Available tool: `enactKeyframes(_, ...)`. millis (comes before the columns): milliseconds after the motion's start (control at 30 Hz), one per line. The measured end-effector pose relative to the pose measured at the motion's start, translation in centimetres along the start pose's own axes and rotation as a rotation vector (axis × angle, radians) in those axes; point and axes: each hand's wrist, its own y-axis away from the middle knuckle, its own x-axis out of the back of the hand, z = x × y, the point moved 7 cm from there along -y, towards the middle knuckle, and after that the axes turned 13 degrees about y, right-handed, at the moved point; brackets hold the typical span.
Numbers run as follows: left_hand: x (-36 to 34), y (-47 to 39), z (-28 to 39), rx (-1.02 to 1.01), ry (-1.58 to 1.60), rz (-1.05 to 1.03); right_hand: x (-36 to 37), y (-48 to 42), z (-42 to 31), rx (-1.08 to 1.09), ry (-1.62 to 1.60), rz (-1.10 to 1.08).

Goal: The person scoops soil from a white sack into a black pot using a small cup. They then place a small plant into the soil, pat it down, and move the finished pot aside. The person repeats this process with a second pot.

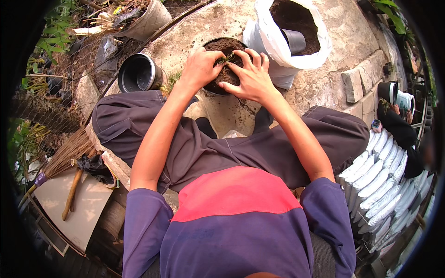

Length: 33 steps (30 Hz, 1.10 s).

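Observation:
A black plastic pot (217,91) filled with dark soil (224,45) stands on the concrete in front of my legs. At its middle is a small green plant (227,59). My left hand (203,67) reaches over the pot's left side, its thumb and fingertips gripping the plant's base. From the right comes my right hand (253,76), fingers spread and curved, with fingertips at the plant and in the soil. Whether it grips anything is unclear. Right of the pot, an open white plastic sack (274,52) holds dark soil and a small dark pot (296,41).
Stacked empty black pots (139,73) lie at left beside a small plant (174,78). A wire fence (100,59) runs behind them. Loose stone blocks (352,85) are at right. Further right, another person (399,130) sits near stacked white bags (379,184). A twig broom (66,153) leans lower left.

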Motion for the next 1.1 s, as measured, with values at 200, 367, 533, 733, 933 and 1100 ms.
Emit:
enactKeyframes(200,-0.1,0.2,0.1,-0.05,0.005,-0.006,-0.4,0.1,0.0,0.002,0.023,0.012)
enactKeyframes(367,2.0,0.0,0.8,-0.116,0.181,0.0,-0.2,0.2,0.3,-0.008,0.014,0.051)
enactKeyframes(533,5.1,-0.9,-1.1,0.233,0.51,-0.099,1.1,0.2,0.9,-0.014,-0.02,0.094)
enactKeyframes(733,7.8,-0.3,-2.6,0.293,0.404,0.018,2.5,0.4,1.7,-0.064,-0.05,0.128)
enactKeyframes(933,5.4,1.4,-1.5,0.233,0.033,-0.152,4.8,1.1,1.1,-0.043,-0.101,0.167)
enactKeyframes(1100,4.0,2.7,-0.1,0.233,-0.068,-0.222,4.2,2.3,-2.0,0.108,-0.127,0.083)
